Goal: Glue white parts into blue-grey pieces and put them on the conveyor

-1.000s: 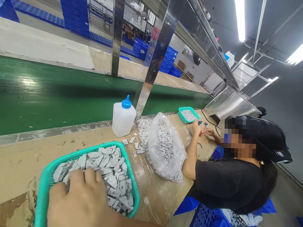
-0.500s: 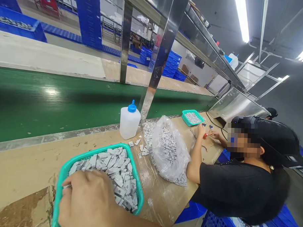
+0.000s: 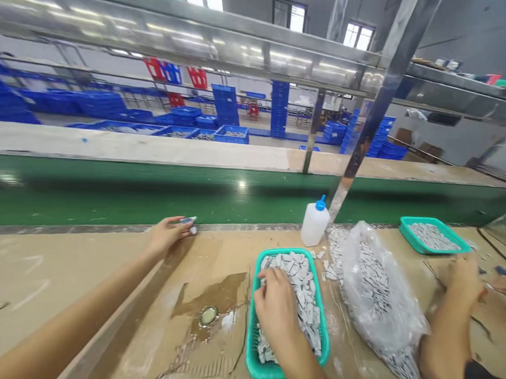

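Observation:
My right hand [image 3: 276,306] rests in a teal basket [image 3: 258,367] filled with several small grey plastic parts [image 3: 303,285], its fingers curled down among them. My left hand [image 3: 166,235] reaches out to the bench's far edge beside the green conveyor belt [image 3: 194,196]. Its fingertips pinch a small grey-and-blue piece [image 3: 189,222] there.
A white bottle with a blue cap [image 3: 315,223] stands behind the basket. A clear bag of grey parts [image 3: 374,287] lies to the right, with loose parts beside it. A co-worker's arm [image 3: 447,323] and a second teal basket [image 3: 432,235] are at far right. A steel post [image 3: 362,138] rises behind.
The view has swung left and down, so the co-worker's body is out of frame. My left arm has come into view, reaching to the belt's edge. My right hand stays in the basket.

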Demonstrator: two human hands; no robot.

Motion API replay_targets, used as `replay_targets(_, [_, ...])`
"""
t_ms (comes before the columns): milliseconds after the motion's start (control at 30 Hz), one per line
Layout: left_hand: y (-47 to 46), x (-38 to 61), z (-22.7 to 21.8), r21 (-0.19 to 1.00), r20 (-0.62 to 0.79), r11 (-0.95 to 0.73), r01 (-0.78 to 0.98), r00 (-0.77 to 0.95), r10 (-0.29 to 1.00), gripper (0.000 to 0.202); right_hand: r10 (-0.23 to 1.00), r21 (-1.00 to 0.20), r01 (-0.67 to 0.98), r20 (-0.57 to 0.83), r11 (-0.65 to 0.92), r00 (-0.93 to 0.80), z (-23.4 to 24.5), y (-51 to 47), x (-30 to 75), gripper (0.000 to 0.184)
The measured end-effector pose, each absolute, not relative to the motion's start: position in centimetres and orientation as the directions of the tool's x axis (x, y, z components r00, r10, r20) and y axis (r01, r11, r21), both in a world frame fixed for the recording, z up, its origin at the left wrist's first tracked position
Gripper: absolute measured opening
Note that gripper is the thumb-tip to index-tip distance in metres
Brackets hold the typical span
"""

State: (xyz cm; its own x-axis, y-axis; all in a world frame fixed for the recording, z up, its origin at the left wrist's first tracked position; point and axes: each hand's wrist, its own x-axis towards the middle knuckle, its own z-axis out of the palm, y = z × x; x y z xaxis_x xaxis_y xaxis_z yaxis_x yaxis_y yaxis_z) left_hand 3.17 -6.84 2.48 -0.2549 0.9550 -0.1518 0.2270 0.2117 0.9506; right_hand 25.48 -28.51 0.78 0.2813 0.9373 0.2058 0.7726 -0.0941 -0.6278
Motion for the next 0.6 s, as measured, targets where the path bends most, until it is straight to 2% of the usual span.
replay_targets(167, [-3.9,4.2,1.8,0.980,-0.112,0.138,0.141,-0.176,0.978,0.041,0.902,-0.656,0.754,0.300,-0.041,0.311,0.3,-28.9,25.5,0.030])
replay_targets(333, [-3.3,2.4,0.1,0.979,-0.034,0.055,0.197,-0.109,0.993,0.057,0.898,-0.660,0.751,0.331,0.002,0.289,-0.2,-29.0,25.7,0.028])
replay_targets(433, [-3.8,0.8,-1.0,0.954,0.034,-0.012,0.298,-0.069,0.997,0.052,0.906,-0.676,0.737,0.309,-0.005,0.289,-0.2,-29.0,25.6,0.029])
replay_targets(600, [-5.4,-0.3,-2.4,0.852,0.147,-0.129,0.507,0.004,0.989,0.024,0.885,-0.756,0.654,0.294,-0.016,0.361,0.0,-28.9,25.7,0.035])
